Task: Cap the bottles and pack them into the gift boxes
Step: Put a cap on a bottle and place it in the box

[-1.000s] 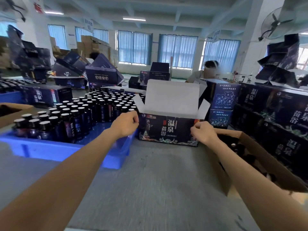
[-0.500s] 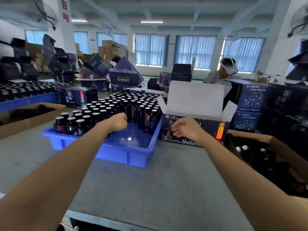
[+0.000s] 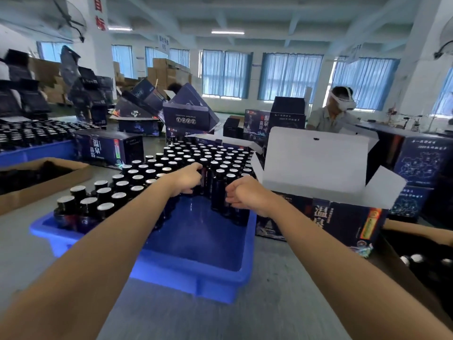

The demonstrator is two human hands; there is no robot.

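Observation:
A blue plastic tray point(image 3: 196, 273) in front of me holds several dark capped bottles point(image 3: 137, 179); its near half is bare. My left hand point(image 3: 187, 179) reaches into the tray and its fingers curl round a dark bottle point(image 3: 204, 184) in the front row. My right hand point(image 3: 245, 195) grips another dark bottle point(image 3: 219, 190) beside it. To the right of the tray stands the open gift box point(image 3: 343, 217), dark printed, with its white lid flap point(image 3: 316, 165) raised.
A brown carton point(image 3: 416, 278) with bottles sits at the right edge, another carton point(image 3: 44, 182) at the left. Closed gift boxes point(image 3: 107, 148) and stacked boxes point(image 3: 426, 163) ring the tray. A person with a headset point(image 3: 331, 114) works behind the table.
Both hands left the gift box and moved left into the tray, where each now grips a bottle. The view has turned left and down.

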